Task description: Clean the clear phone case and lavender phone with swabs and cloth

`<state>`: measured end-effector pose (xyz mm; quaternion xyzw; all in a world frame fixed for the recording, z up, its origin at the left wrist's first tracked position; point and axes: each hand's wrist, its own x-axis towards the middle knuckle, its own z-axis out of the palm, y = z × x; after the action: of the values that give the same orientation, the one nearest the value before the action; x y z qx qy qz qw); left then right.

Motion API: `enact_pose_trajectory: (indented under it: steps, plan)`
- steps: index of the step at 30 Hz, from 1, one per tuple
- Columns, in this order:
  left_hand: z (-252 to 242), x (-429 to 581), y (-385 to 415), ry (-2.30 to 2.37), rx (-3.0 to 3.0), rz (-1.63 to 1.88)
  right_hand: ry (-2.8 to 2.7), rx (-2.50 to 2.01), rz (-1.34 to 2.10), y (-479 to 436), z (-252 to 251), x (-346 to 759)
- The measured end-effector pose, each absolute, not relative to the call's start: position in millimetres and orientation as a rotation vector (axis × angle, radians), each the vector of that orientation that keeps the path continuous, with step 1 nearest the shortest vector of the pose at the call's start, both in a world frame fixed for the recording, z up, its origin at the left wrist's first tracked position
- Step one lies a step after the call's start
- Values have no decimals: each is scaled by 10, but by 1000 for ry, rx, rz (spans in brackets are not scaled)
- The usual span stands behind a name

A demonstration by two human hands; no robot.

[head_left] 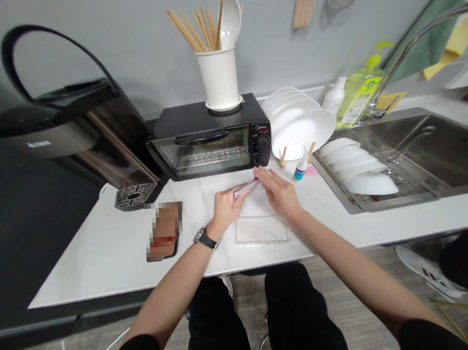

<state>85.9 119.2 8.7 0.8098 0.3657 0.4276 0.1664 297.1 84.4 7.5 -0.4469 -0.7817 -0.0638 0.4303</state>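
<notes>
A slim pinkish phone (pixel 245 189) is tilted above the white counter (pixel 115 245), gripped at its near left end by my left hand (pixel 226 208). My right hand (pixel 279 193) lies against the phone's far right end, fingers extended and side by side over it; its palm side is hidden. Just below the hands a clear phone case (pixel 262 230) rests flat on the counter. A small white bottle with a blue label (pixel 300 166) stands right of my right hand, beside a pink slip (pixel 311 171). Another phone, pixelated (pixel 165 232), lies to the left.
Behind are a black toaster oven (pixel 212 150) with a white utensil holder (pixel 219 78), and racked white plates (pixel 302 131). A black drink machine (pixel 108 140) stands left. On the right are a sink (pixel 446 151) with bowls (pixel 354 167), green soap (pixel 359 93) and a person's shoe (pixel 428 274).
</notes>
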Motion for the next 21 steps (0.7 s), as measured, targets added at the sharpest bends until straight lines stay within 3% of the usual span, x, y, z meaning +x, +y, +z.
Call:
enact_pose_trajectory:
  steps: [10, 21]
  plan:
    - [-59, 844, 1295, 1080, 2466, 1163, -2191, -810, -58, 723, 131, 2655]
    - [93, 831, 1214, 1132, 2233, 1192, -1903, -1207, -198, 929, 72, 3057]
